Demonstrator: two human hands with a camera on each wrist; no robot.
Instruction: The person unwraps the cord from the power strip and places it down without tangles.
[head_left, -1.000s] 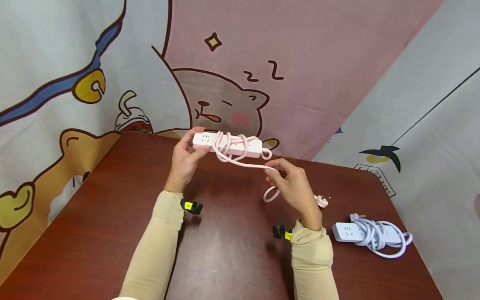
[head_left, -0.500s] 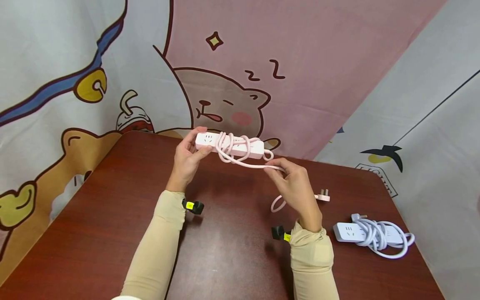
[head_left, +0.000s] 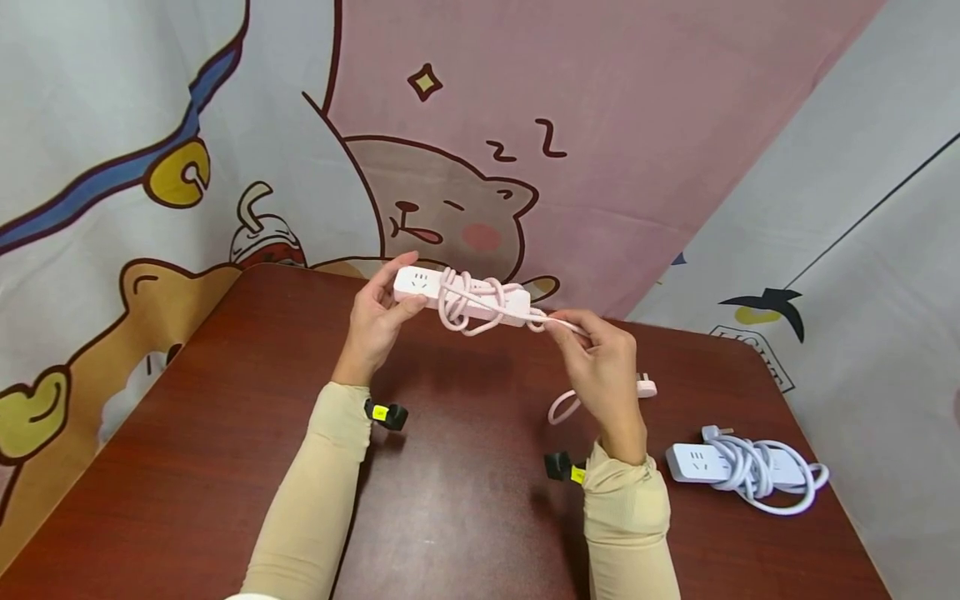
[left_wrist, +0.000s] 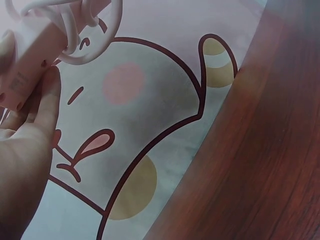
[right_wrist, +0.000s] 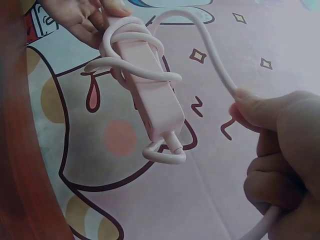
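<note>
My left hand (head_left: 375,321) grips the left end of a pink power strip (head_left: 417,283), held up above the table's far edge. Its pink cord (right_wrist: 217,62) is looped several times round the strip's body. Between thumb and forefinger, my right hand (head_left: 603,367) pinches the cord just beyond the strip's right end. From under that hand the rest of the cord hangs in a loop, and a pink plug (head_left: 647,389) shows to the hand's right. In the left wrist view, fingers (left_wrist: 49,97) lie along the strip's underside.
A white power strip (head_left: 693,464) wrapped in its own cord lies on the dark red wooden table (head_left: 450,500), at the right. Behind the table hangs a cartoon-printed cloth (head_left: 622,167).
My right hand has moved slightly right and up, drawing the cord across the strip's front. The strip has shifted a little right in my left hand's grip. The hanging plug has swung.
</note>
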